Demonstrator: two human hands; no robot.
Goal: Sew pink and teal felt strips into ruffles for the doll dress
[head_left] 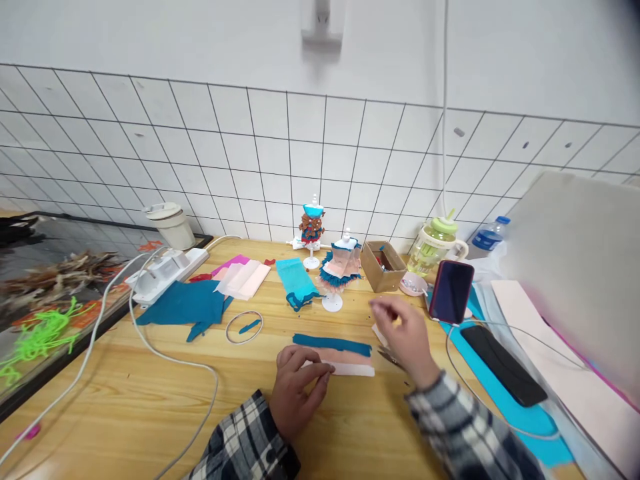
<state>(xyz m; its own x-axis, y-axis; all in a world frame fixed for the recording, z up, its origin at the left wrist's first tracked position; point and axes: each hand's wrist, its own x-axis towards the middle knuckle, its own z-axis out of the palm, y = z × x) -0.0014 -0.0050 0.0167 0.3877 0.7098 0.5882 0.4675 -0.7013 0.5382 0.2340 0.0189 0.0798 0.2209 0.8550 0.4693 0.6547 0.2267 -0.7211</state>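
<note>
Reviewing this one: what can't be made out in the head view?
All in the head view:
Pale paper strip: left end partly hidden by the left hand.
Right hand: curled fingers hide whether it holds anything small.
Metal tool, probably scissors: partly hidden by the right hand.
Cardboard box: contents too small, partly behind its walls.
Wall socket: top cut off by the upper edge.

Head-worn view — faces forward, down over tabletop [360, 427] — hands [299, 393] [405, 337] near, wall [200, 47] beyond.
</note>
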